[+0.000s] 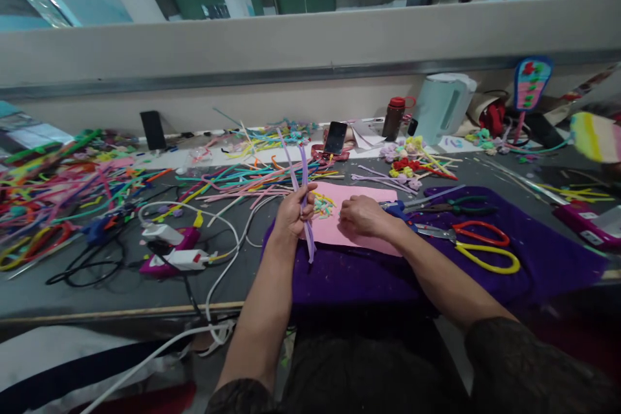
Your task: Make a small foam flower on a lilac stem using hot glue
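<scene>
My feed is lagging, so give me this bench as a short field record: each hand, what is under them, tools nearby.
left hand: closed around lilac pipe cleaners, ends sticking up and hanging down
right hand: fist resting on pink sheet
under sheet: purple cloth
right of hands: red and yellow scissors, blue-handled pliers
left of hands: glue gun, white cable
behind: phone

- A red-and-yellow pair of scissors (478, 247) lies on the purple cloth (543, 252).
- A phone (335, 137) leans upright near a dark bottle (393, 118).
- A white kettle (444, 105) stands just beside the bottle.
- Loose colourful pipe cleaners (63, 187) cover the table's left.
</scene>
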Motion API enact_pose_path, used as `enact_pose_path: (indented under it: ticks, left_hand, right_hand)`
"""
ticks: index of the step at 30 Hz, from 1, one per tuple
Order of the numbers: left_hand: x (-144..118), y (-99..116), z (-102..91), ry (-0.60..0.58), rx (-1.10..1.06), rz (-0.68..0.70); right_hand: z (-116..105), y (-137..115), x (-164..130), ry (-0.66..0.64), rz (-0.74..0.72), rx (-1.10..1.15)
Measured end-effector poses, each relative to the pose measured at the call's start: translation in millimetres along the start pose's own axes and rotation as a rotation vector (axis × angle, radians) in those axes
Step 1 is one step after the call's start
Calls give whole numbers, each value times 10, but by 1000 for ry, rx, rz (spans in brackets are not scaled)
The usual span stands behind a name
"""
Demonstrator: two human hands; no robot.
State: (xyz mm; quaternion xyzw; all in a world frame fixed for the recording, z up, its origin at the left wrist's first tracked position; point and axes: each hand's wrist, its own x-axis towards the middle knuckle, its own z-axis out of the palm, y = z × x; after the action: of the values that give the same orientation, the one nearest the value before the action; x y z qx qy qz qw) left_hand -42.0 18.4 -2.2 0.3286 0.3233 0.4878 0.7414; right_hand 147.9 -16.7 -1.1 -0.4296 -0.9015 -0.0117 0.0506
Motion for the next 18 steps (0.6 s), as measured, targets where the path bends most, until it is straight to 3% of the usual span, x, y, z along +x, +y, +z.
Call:
enact_pose_path:
  ticks: [8, 14, 18]
  left_hand:
    - [-14, -5, 44, -20, 16, 32]
    - [-20, 7, 34, -28, 21, 53]
    - [-18, 18, 11, -32, 14, 52]
  right_hand:
    - [151, -125, 74, 40, 18, 14]
    - [138, 37, 94, 202, 65, 115]
    - [96, 88, 56, 164, 166, 31]
